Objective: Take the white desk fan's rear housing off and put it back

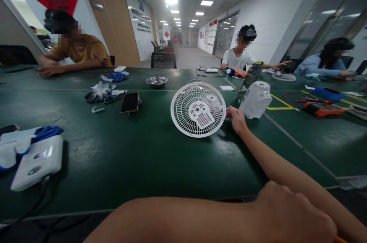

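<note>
While the left hand (289,212) is kept curled in a fist near the tabletop (120,159) edge, a small red thing (228,113) is held in the right hand's (236,119) grip beside the white fan grille (197,109).

The green table (137,159) lies open in a wide stretch between the white device (37,162) at the near left and the fan grille (197,110) in the middle. Farther left, a phone (129,102) and gloves (100,93) block the way. Just right of the grille stands the fan body (256,99); beyond it lie cables and an orange meter (322,109).
</note>
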`<state>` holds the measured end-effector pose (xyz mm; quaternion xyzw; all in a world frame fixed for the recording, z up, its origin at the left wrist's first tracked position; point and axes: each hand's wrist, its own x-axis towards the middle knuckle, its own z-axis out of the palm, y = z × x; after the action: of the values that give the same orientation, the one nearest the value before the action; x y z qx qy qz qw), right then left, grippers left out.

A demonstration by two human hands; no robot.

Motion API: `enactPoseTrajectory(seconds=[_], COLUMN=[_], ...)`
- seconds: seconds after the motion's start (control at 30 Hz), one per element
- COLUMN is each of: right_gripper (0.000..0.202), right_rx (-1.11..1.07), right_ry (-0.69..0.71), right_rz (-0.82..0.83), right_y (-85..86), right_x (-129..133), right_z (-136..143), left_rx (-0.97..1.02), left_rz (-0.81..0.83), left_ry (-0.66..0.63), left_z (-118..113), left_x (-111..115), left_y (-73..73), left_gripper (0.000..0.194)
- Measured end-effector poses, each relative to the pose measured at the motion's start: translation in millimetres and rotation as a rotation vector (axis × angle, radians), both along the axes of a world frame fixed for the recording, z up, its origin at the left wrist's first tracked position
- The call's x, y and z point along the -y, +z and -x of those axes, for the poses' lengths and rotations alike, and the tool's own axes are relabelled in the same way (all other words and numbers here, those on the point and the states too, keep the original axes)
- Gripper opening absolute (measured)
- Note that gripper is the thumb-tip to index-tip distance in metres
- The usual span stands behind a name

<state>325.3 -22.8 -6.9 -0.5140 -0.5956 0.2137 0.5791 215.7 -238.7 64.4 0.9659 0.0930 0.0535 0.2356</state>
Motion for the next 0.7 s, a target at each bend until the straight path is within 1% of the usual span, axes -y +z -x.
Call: enactPoseTrajectory(seconds=[0.03,0.1,0.17,0.23,0.3,0.37,0.43,0.47,0.5,0.53,0.57,0.6,0.63,0.7], right_gripper=[0.049,0.049,0.048,0.048,0.048,0.049,0.049,0.048,0.048,0.047,0.046,0.044,0.042,0.035], right_rx=[0.01,0.032,0.043,0.022,0.001,0.015,0.046,0.052,0.05,0.041,0.031,0.022,0.016,0.036], right_ry=[-0.01,-0.041,-0.081,-0.125,-0.15,-0.144,-0.107,-0.085,-0.06,-0.038,-0.024,-0.016,-0.02,-0.036], right_rz=[0.0,0.01,0.031,0.037,0.039,0.052,0.074,0.082,0.09,0.093,0.089,0.079,0.055,-0.021], right_y=[-1.3,-4.0,-6.4,-8.1,-8.6,-7.8,-5.8,-4.1,-1.7,1.7,6.7,13.7,23.0,49.1], right_x=[3.7,13.7,25.4,36.1,43.4,45.8,44.3,42.7,41.0,39.6,38.9,39.4,41.6,53.2], right_z=[-1.6,-7.1,-15.1,-23.3,-28.2,-27.9,-23.5,-20.6,-17.6,-14.7,-11.8,-8.6,-4.4,9.6], left_rx=[0.044,0.076,0.092,0.093,0.056,-0.017,-0.096,-0.12,-0.181,-0.176,-0.121,-0.093,-0.062,-0.016], left_rz=[-0.024,-0.051,-0.062,-0.056,-0.044,-0.003,0.059,0.107,0.149,0.139,0.088,0.024,-0.061,-0.271], left_ry=[0.041,0.066,0.109,0.168,0.177,0.058,-0.134,-0.264,-0.372,-0.358,-0.293,-0.243,-0.198,-0.088], left_z=[-2.1,-6.0,-7.2,-5.6,-3.5,-2.6,-2.6,-2.1,-0.7,2.1,6.3,11.9,18.6,32.3], left_x=[-7.1,-18.7,-24.9,-24.9,-20.5,-15.2,-13.1,-14.3,-17.3,-22.1,-28.9,-37.3,-47.0,-68.3], left_y=[-0.8,-5.0,-8.0,-7.0,-2.3,4.4,10.7,12.9,13.8,13.2,10.7,6.5,0.6,-14.4], left_gripper=[0.034,0.036,0.036,0.035,0.036,0.037,0.032,0.029,0.033,0.042,0.049,0.052,0.051,0.044])
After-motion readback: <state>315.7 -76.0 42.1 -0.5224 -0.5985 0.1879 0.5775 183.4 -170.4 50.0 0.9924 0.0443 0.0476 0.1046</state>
